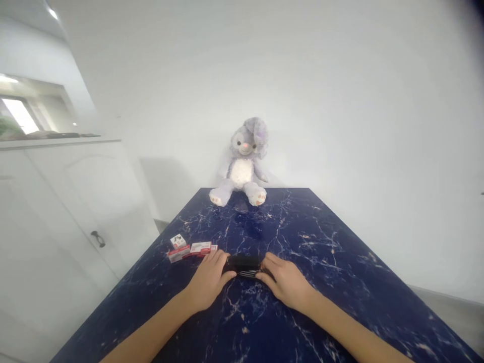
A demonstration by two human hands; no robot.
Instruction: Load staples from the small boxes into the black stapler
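Observation:
Both hands hold a black oblong object (245,262) from its two ends, low over the table. Thin silvery strips show along its near side; its exact kind does not show. My left hand (209,280) closes round the left end, thumb on the near side. At the right end my right hand (285,282) grips with bent fingers, its thumb pressed near the silvery strips. Both ends of the object are covered by the fingers. Just beyond my left hand lie several small red-and-white boxes (200,247).
A blue marble-patterned table (257,322) stretches away to a white wall. At its far edge sits a grey plush toy (244,166) with a white belly. To the left stands a white cabinet (75,201) with a dark handle. One white box (177,240) lies among the red ones.

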